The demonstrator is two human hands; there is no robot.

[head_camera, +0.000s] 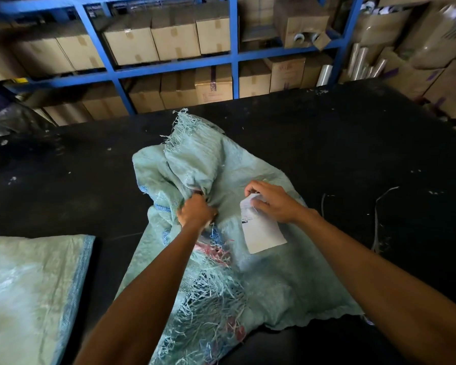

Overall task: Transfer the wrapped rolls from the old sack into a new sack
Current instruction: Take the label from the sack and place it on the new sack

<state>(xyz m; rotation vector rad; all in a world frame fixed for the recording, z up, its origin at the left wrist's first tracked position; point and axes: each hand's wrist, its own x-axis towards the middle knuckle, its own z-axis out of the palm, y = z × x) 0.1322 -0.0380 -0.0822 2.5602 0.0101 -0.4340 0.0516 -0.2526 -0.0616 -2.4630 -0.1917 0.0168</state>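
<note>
Your old sack (pixel 261 272) lies in the middle of the black worktop (pixel 353 143), pale green and woven, with its torn and frayed edge hanging toward you over the near side. Your left hand (pixel 196 212) has its grip closed around a bunch of the sack's cloth, just where the fabric gathers into folds. Your right hand (pixel 270 200) rests on the sack with fingers bent — its fingertips pinch the top edge of a white paper label (pixel 263 230) that lies flat on the cloth. The wrapped rolls are not visible; if they are inside the sack, the cloth hides them.

The new sack (pixel 29 291) lies flat at your left, near the worktop's front edge, apart from the old one, with a strip of bare black surface between them. Behind and to the right of the old sack the worktop is open — only some loose threads (pixel 377 219) lie there. Beyond the far edge stands a blue shelf rack (pixel 234 59) with cardboard boxes (pixel 174 39).
</note>
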